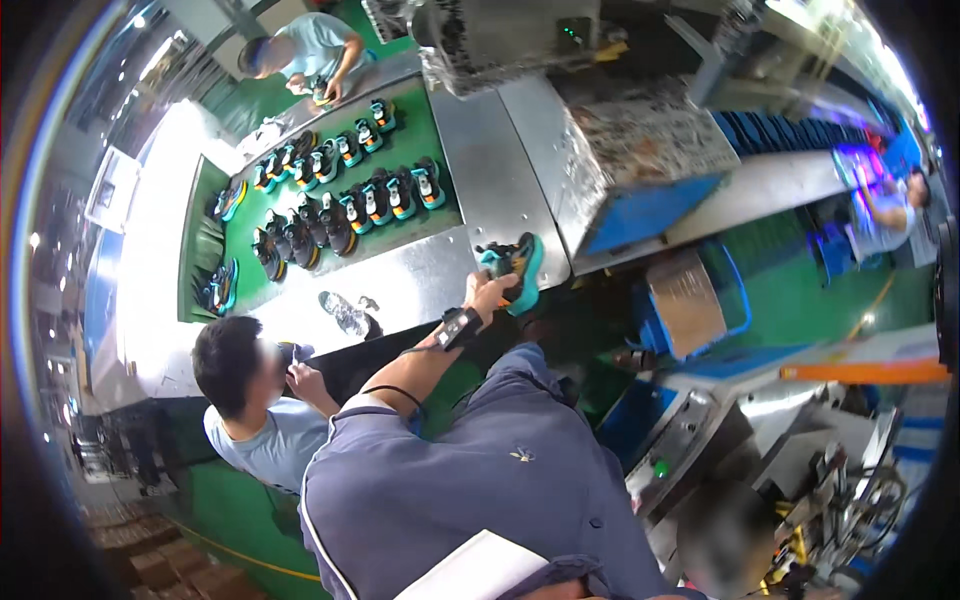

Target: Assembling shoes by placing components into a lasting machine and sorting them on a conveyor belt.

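My left hand (pixel 486 293) has its fingers closed round a black sneaker with a thick teal sole (pixel 522 262), by the grey metal bench's (pixel 495 160) near right corner; likely light, soft upper, firmer sole, so grip midfoot; right hand out of view.

Left grip (pixel 489 294) holding teal-soled shoe (pixel 526 268), rows of shoes (pixel 375 203) on green surface (pixel 408 148)

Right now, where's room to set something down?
Bare: metal plate between green belt and boxy machine; front ledge between crumpled item and held shoe. Crowded: belt, with rows of shoes; plate's near corner, where left hand holds that shoe.
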`<state>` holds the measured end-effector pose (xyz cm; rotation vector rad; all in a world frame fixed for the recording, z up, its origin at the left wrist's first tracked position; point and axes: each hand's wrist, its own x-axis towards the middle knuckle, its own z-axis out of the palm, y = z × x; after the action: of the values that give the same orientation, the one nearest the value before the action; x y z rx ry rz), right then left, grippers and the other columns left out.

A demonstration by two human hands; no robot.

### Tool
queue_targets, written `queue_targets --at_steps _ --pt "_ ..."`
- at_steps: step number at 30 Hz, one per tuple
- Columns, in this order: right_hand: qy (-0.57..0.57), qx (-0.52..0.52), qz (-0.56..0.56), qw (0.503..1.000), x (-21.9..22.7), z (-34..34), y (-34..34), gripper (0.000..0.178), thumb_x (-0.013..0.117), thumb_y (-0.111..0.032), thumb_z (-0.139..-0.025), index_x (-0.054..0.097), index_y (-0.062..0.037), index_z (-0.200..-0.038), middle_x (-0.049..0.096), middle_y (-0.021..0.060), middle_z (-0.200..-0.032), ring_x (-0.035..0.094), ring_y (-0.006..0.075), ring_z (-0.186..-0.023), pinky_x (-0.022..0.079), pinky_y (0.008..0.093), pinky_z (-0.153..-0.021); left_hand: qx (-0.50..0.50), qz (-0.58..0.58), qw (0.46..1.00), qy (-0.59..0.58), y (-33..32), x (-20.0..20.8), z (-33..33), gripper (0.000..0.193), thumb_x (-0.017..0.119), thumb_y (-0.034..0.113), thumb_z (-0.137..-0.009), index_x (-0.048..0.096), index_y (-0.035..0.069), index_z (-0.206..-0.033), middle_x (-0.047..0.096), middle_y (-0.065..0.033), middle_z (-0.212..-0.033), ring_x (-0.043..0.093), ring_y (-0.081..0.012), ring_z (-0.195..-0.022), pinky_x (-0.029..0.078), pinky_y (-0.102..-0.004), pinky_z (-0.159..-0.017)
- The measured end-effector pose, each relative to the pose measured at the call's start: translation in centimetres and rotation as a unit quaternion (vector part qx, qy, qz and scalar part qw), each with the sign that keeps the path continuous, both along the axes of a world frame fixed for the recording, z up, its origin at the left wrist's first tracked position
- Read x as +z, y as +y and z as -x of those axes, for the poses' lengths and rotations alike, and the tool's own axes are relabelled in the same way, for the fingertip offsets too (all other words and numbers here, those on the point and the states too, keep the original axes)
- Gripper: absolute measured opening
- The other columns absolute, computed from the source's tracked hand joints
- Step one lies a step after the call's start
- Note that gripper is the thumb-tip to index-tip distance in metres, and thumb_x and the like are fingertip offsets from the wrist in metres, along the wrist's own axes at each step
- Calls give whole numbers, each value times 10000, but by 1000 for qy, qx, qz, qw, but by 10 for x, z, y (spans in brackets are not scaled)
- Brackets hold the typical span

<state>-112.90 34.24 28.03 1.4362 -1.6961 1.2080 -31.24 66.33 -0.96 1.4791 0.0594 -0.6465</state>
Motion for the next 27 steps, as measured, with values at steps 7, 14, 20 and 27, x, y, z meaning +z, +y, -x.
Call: queue_targets --at_steps 7,14,20,27 --pt "-209 517 -124 821 72 -373 -76 319 510 -143 -985 573 69 -1215 587 144 -1263 570 238 -1143 447 324 -996 170 10 980 -105 5 -113 -191 344 740 91 -698 665 -50 -1003 692 -137 -887 672 -212 -769 545 -344 -681" --pt "76 601 -198 771 180 -815 -65 205 593 -105 -936 625 -13 -1116 648 59 -1107 600 143 -1008 473 273 -881 172 -349 905 -174 14 -152 -304 528 722 254 -674 554 -16 -1097 667 -187 -952 652 -326 -849 517 -412 -758" --pt "342 614 -176 690 203 -1059 -171 450 604 -228 -907 535 -89 -1329 568 121 -1327 500 242 -1266 350 366 -1067 132 -299 919 -219 -24 -132 -312 716 676 204 -776 332 -92 -1330 501 -334 -1225 490 -463 -1161 396 -456 -1007" --pt "407 639 -202 621 193 -1242 -281 584 526 -417 -949 394 -165 -1459 420 157 -1465 375 259 -1368 284 364 -1113 165 -224 906 -317 10 -65 -264 632 676 72 -811 376 3 -1363 460 -245 -1348 442 -403 -1263 362 -433 -1056"
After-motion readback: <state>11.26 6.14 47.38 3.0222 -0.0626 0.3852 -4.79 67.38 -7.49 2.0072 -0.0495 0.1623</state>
